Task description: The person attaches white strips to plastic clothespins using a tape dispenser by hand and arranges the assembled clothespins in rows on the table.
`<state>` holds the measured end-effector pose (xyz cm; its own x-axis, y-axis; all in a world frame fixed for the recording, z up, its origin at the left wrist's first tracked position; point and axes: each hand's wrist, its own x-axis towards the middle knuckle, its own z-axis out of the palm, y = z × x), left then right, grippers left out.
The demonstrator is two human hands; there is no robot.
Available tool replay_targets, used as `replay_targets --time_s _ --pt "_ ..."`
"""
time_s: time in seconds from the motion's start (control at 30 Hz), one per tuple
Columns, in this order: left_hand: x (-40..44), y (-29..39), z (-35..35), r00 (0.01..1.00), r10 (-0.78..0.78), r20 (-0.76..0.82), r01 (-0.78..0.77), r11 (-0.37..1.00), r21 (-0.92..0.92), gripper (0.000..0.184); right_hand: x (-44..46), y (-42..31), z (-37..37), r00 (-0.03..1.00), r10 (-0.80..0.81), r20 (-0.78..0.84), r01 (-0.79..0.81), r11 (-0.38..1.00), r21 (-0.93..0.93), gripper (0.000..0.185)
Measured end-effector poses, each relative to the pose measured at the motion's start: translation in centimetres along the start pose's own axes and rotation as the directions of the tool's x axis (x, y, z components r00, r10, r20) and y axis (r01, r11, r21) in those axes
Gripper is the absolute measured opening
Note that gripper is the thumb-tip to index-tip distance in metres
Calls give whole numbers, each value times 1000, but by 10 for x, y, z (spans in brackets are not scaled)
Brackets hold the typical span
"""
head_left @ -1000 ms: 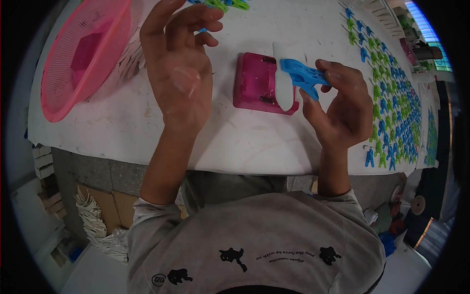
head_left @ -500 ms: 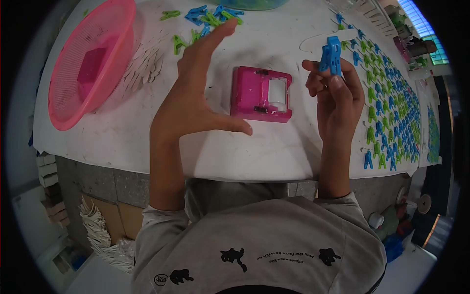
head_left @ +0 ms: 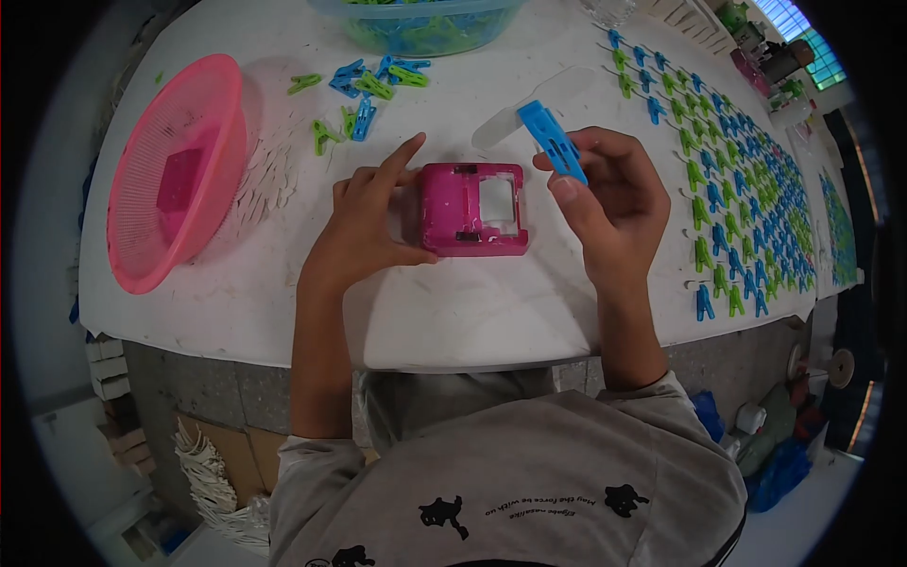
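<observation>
Dim and greyish indoor light, bright window at upper right, soft shadows on the table around the box, pale strip rather blurred, table's front edge bent by wide lens, corners fully black.

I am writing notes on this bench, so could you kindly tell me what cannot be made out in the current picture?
In the head view:
Blue tub: far side cut off by the top edge.
Whitish strip: partly hidden by the blue clip.
Left hand: whether it grips the pink box; contact too small to judge.
Rows of clips at right: too small and crowded to count.
</observation>
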<state>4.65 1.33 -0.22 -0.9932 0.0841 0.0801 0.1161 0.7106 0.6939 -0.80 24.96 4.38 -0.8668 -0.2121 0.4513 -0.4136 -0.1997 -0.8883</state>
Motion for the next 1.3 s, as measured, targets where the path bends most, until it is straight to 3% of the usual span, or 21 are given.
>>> replay_targets --time_s 0.07,0.13,0.23,0.43,0.7,0.9,0.97,1.13,1.2,1.3 --pt "0 -1 1 1000 16 4 -16 1000 17 123 0 3 -1 999 -38 -8 38 999 -27 36" --pt "0 1 0 999 33 12 -33 999 32 121 0 4 -1 975 -223 4 217 945 -245 37" --pt "-1 2 2 999 22 31 -23 999 32 120 0 4 0 961 -277 -18 254 905 -342 38" --pt "-2 -7 20 998 48 -39 -44 994 103 129 8 11 -8 973 -174 -152 132 959 -251 33" --pt "2 -9 19 999 45 -25 -43 997 67 132 11 13 -7 979 -150 -137 119 970 -210 28" --pt "2 -4 14 1000 3 7 -4 998 70 128 18 11 -16 986 -41 -162 23 993 -116 26" --pt "1 -4 15 1000 -8 9 7 997 74 126 21 13 -21 985 65 -160 -91 983 -158 26" --pt "-1 -1 15 999 43 19 -45 996 77 120 25 21 -26 991 72 -116 -103 953 -286 27" --pt "-2 -5 10 999 1 47 -1 1000 12 118 26 27 -33 976 160 -145 -208 872 -443 30" --pt "-3 -8 5 999 32 19 -31 996 -79 119 32 31 -41 970 157 -188 -240 760 -604 30"
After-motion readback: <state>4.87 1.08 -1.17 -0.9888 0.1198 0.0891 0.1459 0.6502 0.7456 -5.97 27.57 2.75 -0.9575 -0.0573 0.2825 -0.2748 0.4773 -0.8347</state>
